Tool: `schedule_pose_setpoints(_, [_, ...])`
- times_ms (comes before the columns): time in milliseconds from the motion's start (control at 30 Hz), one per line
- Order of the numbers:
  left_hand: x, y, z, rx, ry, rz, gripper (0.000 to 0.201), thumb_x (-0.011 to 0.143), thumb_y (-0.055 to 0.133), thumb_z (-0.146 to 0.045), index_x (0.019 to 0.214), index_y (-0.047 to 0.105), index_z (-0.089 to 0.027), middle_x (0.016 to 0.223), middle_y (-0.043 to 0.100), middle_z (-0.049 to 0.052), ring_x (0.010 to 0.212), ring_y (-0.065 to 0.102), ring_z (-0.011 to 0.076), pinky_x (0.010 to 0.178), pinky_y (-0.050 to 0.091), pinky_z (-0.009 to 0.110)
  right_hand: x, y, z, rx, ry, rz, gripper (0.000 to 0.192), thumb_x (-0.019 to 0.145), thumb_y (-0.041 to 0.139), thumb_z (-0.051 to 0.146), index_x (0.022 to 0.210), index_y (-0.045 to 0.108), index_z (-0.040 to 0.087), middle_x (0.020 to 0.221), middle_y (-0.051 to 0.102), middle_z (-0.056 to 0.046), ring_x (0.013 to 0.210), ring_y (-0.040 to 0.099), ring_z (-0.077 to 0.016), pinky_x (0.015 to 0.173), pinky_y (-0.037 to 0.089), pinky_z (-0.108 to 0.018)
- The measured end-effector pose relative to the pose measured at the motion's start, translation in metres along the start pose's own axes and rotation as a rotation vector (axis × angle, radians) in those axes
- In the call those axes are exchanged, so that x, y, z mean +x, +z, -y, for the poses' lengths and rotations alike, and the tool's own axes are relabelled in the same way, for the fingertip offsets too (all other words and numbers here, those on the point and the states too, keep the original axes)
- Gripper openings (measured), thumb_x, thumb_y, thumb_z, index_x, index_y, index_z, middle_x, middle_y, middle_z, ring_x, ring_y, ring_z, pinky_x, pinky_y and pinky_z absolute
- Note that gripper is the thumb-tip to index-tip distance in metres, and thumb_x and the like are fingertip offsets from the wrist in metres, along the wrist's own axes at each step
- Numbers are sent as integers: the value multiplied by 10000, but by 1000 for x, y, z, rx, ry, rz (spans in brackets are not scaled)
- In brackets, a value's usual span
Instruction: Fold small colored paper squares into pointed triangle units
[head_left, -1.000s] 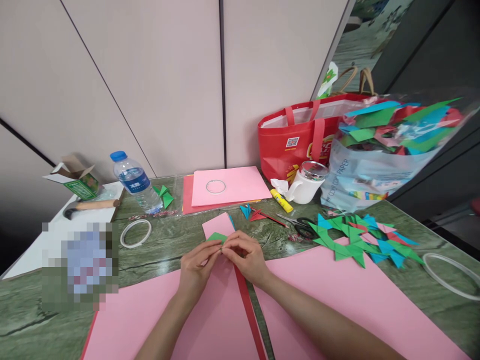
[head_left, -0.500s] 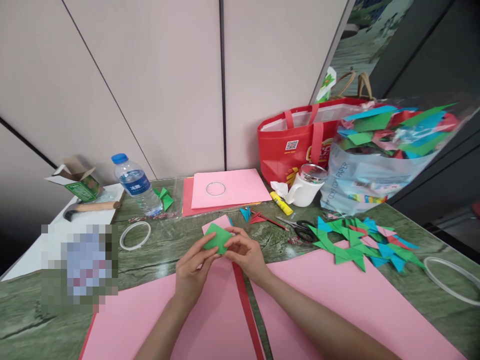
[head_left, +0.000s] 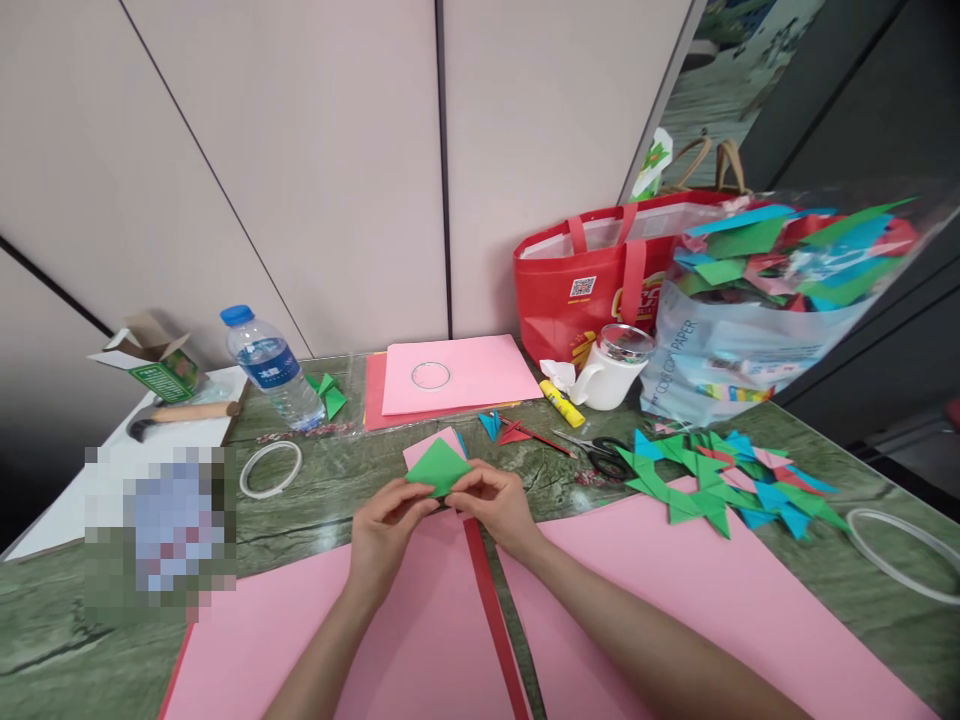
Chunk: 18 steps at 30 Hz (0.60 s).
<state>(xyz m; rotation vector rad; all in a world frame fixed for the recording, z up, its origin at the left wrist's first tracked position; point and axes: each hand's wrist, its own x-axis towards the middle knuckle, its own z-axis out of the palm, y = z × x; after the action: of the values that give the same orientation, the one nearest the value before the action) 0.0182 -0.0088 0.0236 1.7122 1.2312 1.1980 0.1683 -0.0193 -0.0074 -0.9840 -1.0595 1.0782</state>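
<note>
Holding a folded green paper triangle [head_left: 438, 467] just above the green marbled surface [head_left: 322, 500], left hand [head_left: 386, 535] and right hand [head_left: 495, 508] pinch its near edge with closed fingers. Piece looks partly folded; a pile of finished green, blue and pink paper shapes [head_left: 724, 482] lies well to the right.

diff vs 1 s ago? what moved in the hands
The green folded paper, earlier nearly hidden flat between the fingertips, has been turned up so its face shows. Left hand and right hand still pinch its lower edge. Scissors and water bottle unmoved.
</note>
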Motion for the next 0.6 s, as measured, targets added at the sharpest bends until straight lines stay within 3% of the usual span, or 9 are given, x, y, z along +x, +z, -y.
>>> schedule_pose_setpoints(100, [0, 1, -1, -38, -70, 2, 67, 602, 679, -271, 642, 698, -221, 607, 639, 5, 600, 580, 164, 554, 476, 245, 0, 1, 1, 9, 14, 14, 117, 567, 718, 244, 596, 630, 172, 611, 531, 14, 538, 495, -97, 490, 437, -213])
schedule_pose_setpoints(467, [-6, 10, 1, -173, -204, -63, 97, 590, 686, -262, 641, 695, -180, 617, 669, 17, 614, 629, 182, 603, 513, 270, -2, 3, 3, 52, 110, 2, 106, 585, 693, 238, 588, 619, 163, 544, 598, 13, 492, 528, -106, 488, 445, -225])
schedule_pose_setpoints(600, [-6, 12, 3, -220, -235, -34, 88, 593, 685, -247, 631, 688, -168, 617, 669, 21, 629, 637, 185, 628, 516, 276, -2, 3, 2, 49, 121, -30, 112, 587, 695, 236, 587, 618, 154, 538, 595, 11, 469, 520, -101, 472, 445, -225])
